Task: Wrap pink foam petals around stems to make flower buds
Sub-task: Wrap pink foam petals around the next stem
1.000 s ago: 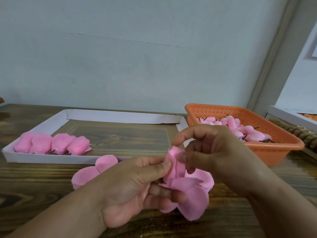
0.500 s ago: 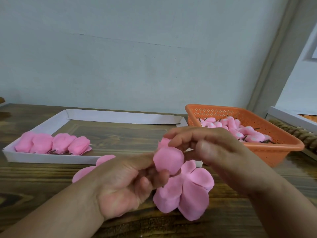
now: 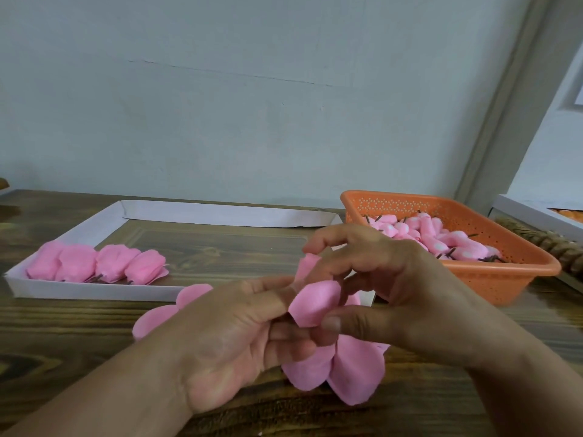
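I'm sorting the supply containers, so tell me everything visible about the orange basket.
The orange basket is a shallow rectangular plastic tray with perforated walls and a smooth, rounded rim. It stands upright on the wooden table at the right, behind the right hand, which hides its near left corner. It holds a heap of pink buds with dark stems sticking out. Neither hand touches it.
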A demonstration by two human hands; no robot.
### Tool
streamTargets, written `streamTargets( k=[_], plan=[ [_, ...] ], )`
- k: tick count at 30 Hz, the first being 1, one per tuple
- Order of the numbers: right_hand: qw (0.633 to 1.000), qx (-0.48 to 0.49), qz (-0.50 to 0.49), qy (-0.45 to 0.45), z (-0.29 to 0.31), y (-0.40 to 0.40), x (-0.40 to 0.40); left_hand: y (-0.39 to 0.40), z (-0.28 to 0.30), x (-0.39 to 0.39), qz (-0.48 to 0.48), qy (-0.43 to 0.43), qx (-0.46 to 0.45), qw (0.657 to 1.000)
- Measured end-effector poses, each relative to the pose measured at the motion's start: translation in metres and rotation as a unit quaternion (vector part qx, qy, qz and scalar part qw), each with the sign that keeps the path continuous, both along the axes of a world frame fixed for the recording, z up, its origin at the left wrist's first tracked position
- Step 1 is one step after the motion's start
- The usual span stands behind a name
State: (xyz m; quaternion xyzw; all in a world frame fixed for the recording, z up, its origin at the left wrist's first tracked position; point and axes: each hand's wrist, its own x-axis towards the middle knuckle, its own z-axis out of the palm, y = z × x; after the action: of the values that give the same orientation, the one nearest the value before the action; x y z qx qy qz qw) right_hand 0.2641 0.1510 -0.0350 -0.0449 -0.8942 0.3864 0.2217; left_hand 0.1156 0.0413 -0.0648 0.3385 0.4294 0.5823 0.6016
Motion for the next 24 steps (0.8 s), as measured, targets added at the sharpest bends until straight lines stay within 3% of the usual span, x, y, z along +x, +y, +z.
streamTargets(
  k=[5, 12, 24],
  plan=[
    [0.998, 0.053, -0.013, -0.004, 0.0009, -0.0031, -0.0013, -0.0004, -0.0003, 0.0039, 0.033, 0.015, 0.009, 0.999],
    [0.991, 0.104, -0.054, 0.072, -0.0025, -0.0038, -0.0030, -0.0018, 0.0015, 0.0070, 0.051, -0.001, 0.011, 0.999],
    [0.983, 0.116, -0.079, 0.123, -0.0066, -0.0050, -0.0081, -0.0046, 0.0037, 0.0085, 0.051, 0.067, 0.069, 0.994]
  ],
)
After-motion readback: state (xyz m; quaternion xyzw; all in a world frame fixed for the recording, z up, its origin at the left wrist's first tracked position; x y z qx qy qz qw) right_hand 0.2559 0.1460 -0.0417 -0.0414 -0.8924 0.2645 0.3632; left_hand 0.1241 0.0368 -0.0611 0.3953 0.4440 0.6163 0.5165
